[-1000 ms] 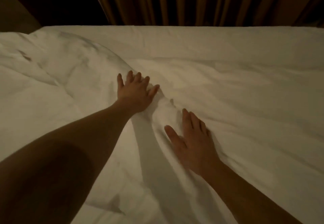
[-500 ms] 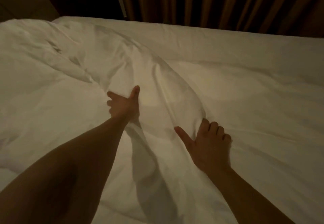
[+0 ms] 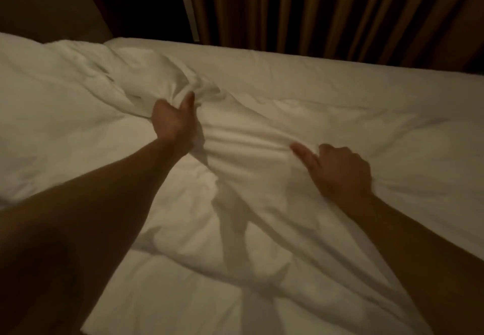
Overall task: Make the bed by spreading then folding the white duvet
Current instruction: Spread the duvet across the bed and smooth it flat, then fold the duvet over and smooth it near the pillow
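The white duvet (image 3: 78,114) lies rumpled over the left and middle of the bed, with a bunched ridge running across the centre. My left hand (image 3: 172,122) grips a gathered fold of the duvet near the middle, thumb up against the cloth. My right hand (image 3: 337,169) lies lower right with its fingers curled into the duvet's edge and its thumb stretched out along a taut fold. The cloth between the two hands is pulled into tight straight creases.
The white sheet (image 3: 340,77) covers the right and far part of the mattress. Brown curtains (image 3: 327,7) hang just behind the bed's far edge. A dark wall corner (image 3: 44,1) stands at the upper left. The light is dim.
Both hands went from lying flat on the duvet to gripping it. The left hand has moved up and away, the right hand out to the right, and the cloth between them has stretched taut.
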A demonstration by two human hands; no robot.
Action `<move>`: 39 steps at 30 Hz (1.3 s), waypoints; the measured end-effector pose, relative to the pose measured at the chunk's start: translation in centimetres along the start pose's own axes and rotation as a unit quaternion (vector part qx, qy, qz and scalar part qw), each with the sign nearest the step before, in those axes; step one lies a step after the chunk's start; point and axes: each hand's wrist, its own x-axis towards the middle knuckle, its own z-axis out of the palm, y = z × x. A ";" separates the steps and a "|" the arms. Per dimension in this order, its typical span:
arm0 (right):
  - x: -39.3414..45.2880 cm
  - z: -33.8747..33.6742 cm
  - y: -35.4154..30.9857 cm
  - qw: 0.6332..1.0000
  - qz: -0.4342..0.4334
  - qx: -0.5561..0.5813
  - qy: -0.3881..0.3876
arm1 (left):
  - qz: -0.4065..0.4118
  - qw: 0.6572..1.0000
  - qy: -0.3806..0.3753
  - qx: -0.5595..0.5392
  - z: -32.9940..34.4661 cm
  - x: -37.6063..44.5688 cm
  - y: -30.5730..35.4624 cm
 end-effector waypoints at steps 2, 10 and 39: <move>-0.5 -3.6 -1.2 0.999 -0.022 0.028 0.028 | 0.012 0.998 0.016 -0.052 -3.9 -0.7 3.9; -8.1 -6.5 -5.9 0.998 -0.063 0.010 -0.017 | -0.041 0.996 0.079 -0.003 -16.6 -7.6 -0.9; -12.4 7.5 3.6 0.983 0.073 -0.078 -0.151 | 0.307 0.798 -0.337 0.394 1.3 -6.1 -9.5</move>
